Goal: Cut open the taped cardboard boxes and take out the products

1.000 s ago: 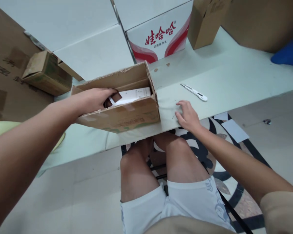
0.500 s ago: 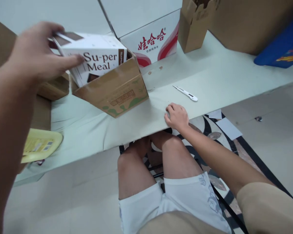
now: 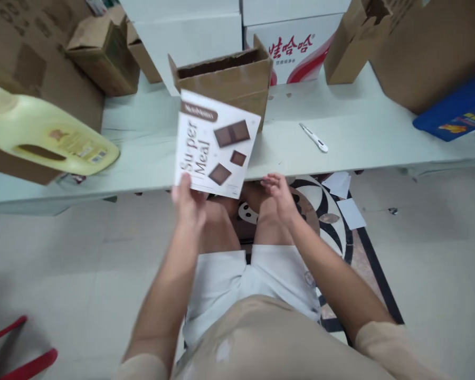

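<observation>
My left hand (image 3: 190, 203) grips the lower left corner of a white "Su-per Meal" box (image 3: 231, 163) printed with brown chocolate pieces. The box is tilted, its large face turned up toward me, over the table's front edge. Behind it, an open brown cardboard carton (image 3: 225, 82) stands on the table, its inside too dark to make out. My right hand (image 3: 279, 192) is beside the box's right side at the table edge, fingers apart and holding nothing. A white utility knife (image 3: 314, 138) lies on the pale green table cover (image 3: 288, 155), beyond my right hand.
At the left, a yellow bottle (image 3: 59, 132) leans near brown cartons (image 3: 106, 53). White boxes with red print (image 3: 301, 53) stand at the back. To the right are a narrow open carton (image 3: 354, 47) and a blue container (image 3: 455, 100). Red bars (image 3: 27, 367) show at lower left.
My left hand has pulled the white box out of the brown carton and brought it toward me. My right hand has lifted off the table edge and opened. The view has shifted.
</observation>
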Demonstrator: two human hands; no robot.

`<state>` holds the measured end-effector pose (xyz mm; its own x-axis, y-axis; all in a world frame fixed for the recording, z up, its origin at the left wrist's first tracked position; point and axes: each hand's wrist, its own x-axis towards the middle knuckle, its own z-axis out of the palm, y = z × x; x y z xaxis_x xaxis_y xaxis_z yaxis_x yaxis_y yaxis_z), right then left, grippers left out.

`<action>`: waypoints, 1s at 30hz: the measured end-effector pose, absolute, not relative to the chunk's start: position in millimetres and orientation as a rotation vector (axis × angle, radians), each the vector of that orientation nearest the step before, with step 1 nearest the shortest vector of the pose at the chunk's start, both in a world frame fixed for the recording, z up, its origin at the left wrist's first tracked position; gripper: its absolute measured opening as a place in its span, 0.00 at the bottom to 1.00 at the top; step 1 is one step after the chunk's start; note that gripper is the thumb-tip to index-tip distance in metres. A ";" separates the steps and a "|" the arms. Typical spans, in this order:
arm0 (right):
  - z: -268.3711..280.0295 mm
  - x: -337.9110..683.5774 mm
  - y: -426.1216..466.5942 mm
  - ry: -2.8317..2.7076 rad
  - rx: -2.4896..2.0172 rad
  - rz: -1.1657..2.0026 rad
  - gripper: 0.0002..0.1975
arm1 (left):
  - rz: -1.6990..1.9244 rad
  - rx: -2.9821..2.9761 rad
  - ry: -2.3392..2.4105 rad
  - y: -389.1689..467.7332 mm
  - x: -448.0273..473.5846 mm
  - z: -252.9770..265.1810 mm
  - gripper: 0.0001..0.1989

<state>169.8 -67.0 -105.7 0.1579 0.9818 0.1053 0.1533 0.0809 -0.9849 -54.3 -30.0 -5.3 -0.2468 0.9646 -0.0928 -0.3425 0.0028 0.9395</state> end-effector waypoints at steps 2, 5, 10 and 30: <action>-107.2 144.4 -92.1 -1.171 -1.250 1.110 0.39 | 1.472 0.596 1.148 -58.4 -39.5 -49.6 0.29; -100.2 128.6 -108.6 -1.099 -1.237 1.139 0.44 | 1.343 0.547 1.037 -77.6 -28.4 -82.2 0.26; -70.9 143.6 -94.7 -1.096 -1.306 1.002 0.40 | 1.259 0.816 1.057 -66.0 -32.2 -74.2 0.22; 41.6 158.8 -54.1 -1.498 -1.128 0.612 0.28 | 1.306 1.697 1.247 -52.0 -41.2 82.5 0.34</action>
